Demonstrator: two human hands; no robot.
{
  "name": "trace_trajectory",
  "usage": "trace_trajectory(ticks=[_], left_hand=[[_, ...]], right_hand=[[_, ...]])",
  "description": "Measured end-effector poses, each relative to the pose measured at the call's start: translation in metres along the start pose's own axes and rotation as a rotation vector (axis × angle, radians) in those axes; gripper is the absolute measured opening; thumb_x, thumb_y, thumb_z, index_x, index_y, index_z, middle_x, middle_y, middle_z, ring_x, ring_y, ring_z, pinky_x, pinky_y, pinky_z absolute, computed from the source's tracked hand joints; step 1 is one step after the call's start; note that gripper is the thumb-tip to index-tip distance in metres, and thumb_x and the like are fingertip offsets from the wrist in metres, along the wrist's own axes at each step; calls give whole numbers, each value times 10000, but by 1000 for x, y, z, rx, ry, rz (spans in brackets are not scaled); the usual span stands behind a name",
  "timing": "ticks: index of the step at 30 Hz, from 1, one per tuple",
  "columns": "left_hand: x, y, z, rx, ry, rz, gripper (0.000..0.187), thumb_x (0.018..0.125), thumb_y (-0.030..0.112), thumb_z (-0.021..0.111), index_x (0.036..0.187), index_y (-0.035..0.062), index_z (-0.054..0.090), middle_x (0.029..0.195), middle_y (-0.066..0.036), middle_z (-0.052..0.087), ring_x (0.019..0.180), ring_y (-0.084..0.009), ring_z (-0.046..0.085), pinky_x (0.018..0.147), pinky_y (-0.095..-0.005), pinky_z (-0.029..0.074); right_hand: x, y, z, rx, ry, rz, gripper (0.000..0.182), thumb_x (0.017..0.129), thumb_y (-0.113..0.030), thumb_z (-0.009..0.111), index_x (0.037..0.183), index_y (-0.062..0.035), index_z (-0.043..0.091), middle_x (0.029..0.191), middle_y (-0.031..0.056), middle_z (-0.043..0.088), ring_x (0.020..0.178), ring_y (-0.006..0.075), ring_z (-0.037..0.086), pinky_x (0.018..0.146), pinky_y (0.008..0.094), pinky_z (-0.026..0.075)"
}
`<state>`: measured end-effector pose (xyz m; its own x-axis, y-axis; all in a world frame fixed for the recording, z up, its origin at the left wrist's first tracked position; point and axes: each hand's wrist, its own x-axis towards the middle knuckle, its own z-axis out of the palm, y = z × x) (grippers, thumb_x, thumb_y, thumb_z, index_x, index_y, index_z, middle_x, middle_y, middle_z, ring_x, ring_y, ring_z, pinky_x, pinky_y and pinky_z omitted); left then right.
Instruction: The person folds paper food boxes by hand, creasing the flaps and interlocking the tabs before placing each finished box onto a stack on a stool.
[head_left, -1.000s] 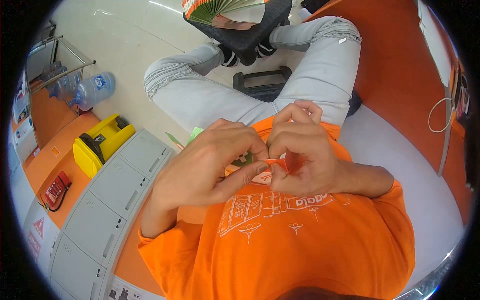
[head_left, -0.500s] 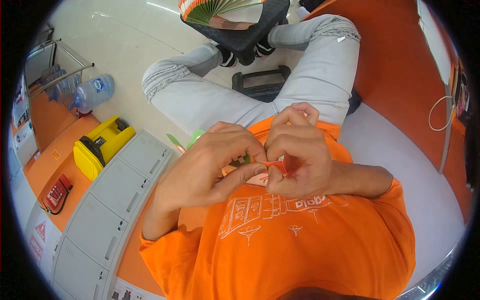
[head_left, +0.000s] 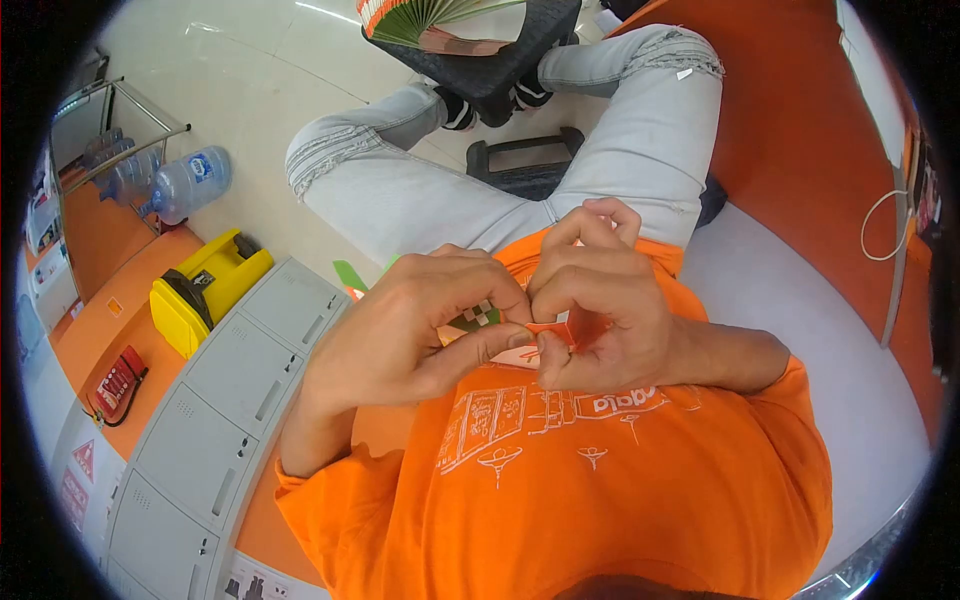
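Observation:
A folded printed card (head_left: 583,328), orange and white, is held between both hands in front of the orange shirt. Its left part, green with a checkered pattern, shows through the gap under the fingers of my left hand (head_left: 400,325). That hand pinches the card's left side between thumb and fingers. My right hand (head_left: 605,300) grips the other side with bent fingers, its thumb against the card's lower edge. The two hands nearly touch, and the fingers hide much of the card. A green flap (head_left: 348,275) sticks out behind my left hand.
A fanned stack of green and orange printed cards (head_left: 440,28) lies on a black stool (head_left: 545,45) ahead. Grey lockers (head_left: 215,375), a yellow container (head_left: 205,295) and large water bottles (head_left: 190,185) stand at left. An orange surface (head_left: 780,120) is at right.
Both hands keep hold of the folded card in nearly the same place. My left hand has tilted slightly, showing a little more of the checkered part.

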<state>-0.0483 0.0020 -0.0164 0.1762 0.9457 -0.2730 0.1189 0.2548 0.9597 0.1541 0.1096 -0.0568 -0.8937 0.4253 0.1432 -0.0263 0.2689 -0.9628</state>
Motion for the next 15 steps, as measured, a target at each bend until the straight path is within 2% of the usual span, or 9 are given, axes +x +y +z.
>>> trace_trajectory(ticks=[3, 15], left_hand=[[0, -2, 1, 26, 13, 19, 116, 850, 46, 788, 899, 5, 690, 844, -114, 716, 777, -279, 686, 801, -372, 502], [3, -4, 4, 48, 12, 16, 129, 850, 64, 789, 894, 15, 678, 849, -118, 702, 810, -299, 678, 843, -378, 493]], right_hand=[[1, -2, 2, 12, 17, 45, 238, 621, -51, 719, 764, -174, 575, 771, -50, 570, 849, 194, 553, 964, 475, 248], [0, 2, 12, 12, 81, 16, 248, 624, -30, 671, 740, -157, 492, 733, -20, 477, 760, 194, 515, 970, 449, 256]])
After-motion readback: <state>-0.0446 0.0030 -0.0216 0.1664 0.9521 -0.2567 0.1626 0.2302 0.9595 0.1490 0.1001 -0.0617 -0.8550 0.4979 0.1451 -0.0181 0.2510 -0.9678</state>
